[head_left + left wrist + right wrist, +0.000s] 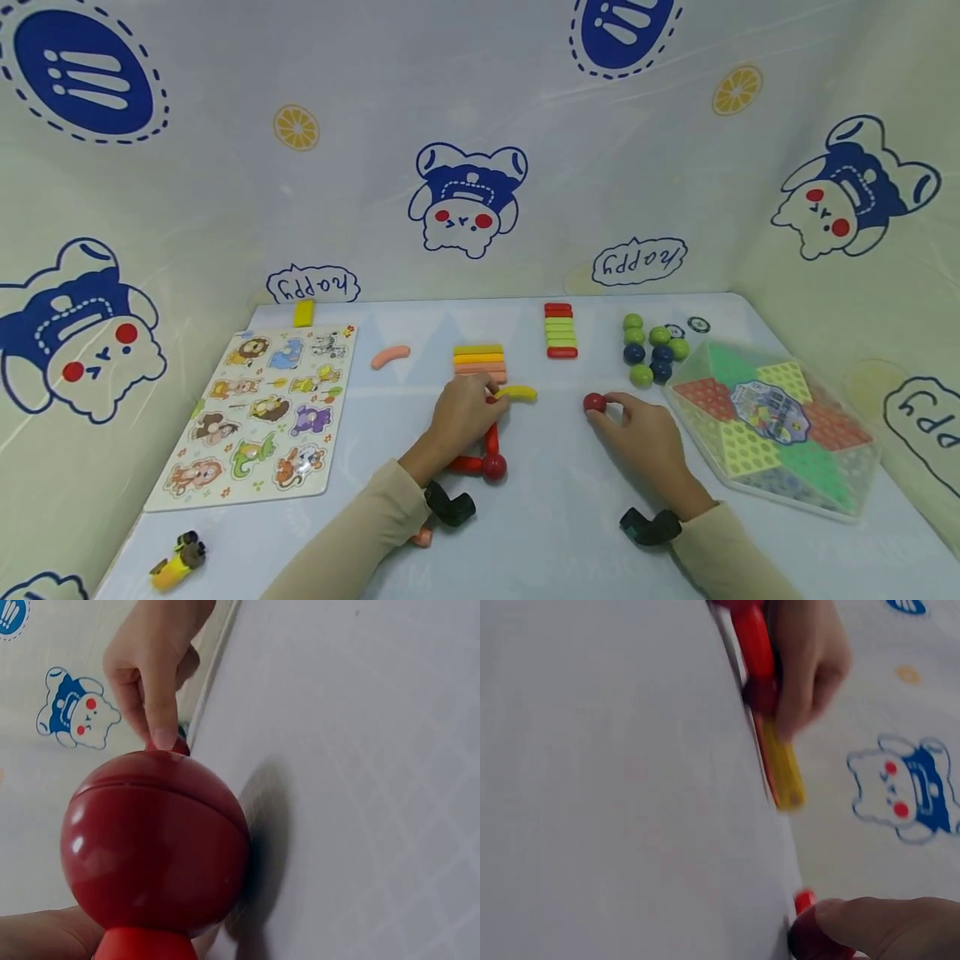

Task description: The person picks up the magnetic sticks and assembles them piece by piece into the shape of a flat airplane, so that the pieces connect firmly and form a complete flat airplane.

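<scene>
In the head view my left hand point(467, 412) pinches a toy frame of sticks and balls where a yellow curved stick point(519, 392) meets a red ball. From that joint a red stick point(491, 438) runs to another red ball point(494, 467), which carries a second red stick point(467, 465). This ball point(154, 847) looms large in the left wrist view. My right hand point(647, 435) pinches a separate loose red ball point(595, 402) between thumb and fingertips, low over the table. The right wrist view has my right thumb point(892, 926) on that ball point(817, 939).
Behind the hands lie yellow and orange sticks point(480, 359), red and green sticks point(561, 331) and a lone pink stick point(391, 357). Green and blue balls point(637, 354) sit beside a clear-lidded box point(780, 429). An animal puzzle board point(258, 417) and yellow toy point(177, 563) are left.
</scene>
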{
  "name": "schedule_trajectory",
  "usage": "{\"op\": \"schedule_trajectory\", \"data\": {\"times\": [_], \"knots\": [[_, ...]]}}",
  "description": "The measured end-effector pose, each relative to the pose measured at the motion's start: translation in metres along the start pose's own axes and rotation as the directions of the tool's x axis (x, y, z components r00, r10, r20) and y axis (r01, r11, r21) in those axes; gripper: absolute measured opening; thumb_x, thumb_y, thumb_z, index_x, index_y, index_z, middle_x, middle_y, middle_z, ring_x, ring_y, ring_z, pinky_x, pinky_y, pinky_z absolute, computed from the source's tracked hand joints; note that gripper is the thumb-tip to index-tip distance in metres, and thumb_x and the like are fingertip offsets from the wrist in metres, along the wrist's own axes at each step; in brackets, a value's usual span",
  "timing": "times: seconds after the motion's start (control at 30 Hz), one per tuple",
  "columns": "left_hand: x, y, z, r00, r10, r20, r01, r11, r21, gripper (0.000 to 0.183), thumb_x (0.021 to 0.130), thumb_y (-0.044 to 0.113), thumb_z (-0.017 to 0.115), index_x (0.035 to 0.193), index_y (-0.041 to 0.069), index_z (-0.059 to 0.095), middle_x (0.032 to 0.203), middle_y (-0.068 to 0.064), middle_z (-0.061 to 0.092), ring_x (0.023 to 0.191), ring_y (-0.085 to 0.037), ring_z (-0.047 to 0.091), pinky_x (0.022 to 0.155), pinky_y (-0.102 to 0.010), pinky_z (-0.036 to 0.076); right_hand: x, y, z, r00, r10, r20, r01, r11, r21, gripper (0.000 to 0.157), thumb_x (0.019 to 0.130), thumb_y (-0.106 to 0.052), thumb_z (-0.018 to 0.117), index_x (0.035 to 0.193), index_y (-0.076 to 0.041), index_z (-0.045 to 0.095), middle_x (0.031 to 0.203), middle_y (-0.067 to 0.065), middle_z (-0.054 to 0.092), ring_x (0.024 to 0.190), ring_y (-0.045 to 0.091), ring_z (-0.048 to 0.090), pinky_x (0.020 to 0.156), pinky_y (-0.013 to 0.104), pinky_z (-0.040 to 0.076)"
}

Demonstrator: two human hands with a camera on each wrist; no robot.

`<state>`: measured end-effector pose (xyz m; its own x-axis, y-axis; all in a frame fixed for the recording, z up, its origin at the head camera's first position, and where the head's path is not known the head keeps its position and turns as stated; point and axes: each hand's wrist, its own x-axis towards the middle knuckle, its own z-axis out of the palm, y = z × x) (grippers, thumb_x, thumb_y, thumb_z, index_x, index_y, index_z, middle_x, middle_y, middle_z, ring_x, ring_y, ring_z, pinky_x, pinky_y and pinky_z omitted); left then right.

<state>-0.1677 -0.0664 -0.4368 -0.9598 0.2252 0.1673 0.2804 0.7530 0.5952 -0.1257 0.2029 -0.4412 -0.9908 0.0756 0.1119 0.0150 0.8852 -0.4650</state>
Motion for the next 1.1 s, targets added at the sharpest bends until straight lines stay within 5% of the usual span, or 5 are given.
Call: {"op": "schedule_trajectory", "data": {"times": [0.47,0.9,1.1], "knots": [[0.0,0.0,0.0,1.0,-0.007,-0.001,0.007,1.0,0.015,0.024,0.083,0.032,0.065,0.094,0.01,0.069,0.044,0.004,0.041,0.036,-0.012,0.038,0.037,-0.021,0.027,0.008,-0.042,0.03,0.988,-0.152,0.021,0.148,0.982,0.114,0.042,0.08,-0.047,0.07,0.113,-0.022,0.067,0.05,-0.001,0.039,0.046,0.016,0.037,0.044,0.026,0.027],[-0.005,-0.003,-0.009,1.0,0.002,-0.003,-0.002,0.997,0.079,0.044,0.079,0.048,0.07,0.11,0.016,0.069,0.048,0.003,0.039,0.041,-0.013,0.039,0.04,-0.025,0.026,0.011,-0.039,0.04,0.976,-0.217,-0.018,0.216,0.958,0.189,0.041,0.08,-0.045,0.071,0.114,-0.024,0.066,0.049,-0.004,0.039,0.044,0.014,0.036,0.042,0.024,0.026],[-0.013,-0.001,-0.019,1.0,0.02,0.013,-0.021,0.996,0.082,0.034,0.08,0.042,0.071,0.106,0.02,0.07,0.049,0.005,0.043,0.042,-0.011,0.042,0.039,-0.024,0.027,0.011,-0.036,0.039,0.974,-0.226,-0.024,0.226,0.953,0.202,0.041,0.079,-0.044,0.071,0.115,-0.025,0.066,0.048,-0.004,0.039,0.042,0.014,0.036,0.041,0.025,0.026]]}}
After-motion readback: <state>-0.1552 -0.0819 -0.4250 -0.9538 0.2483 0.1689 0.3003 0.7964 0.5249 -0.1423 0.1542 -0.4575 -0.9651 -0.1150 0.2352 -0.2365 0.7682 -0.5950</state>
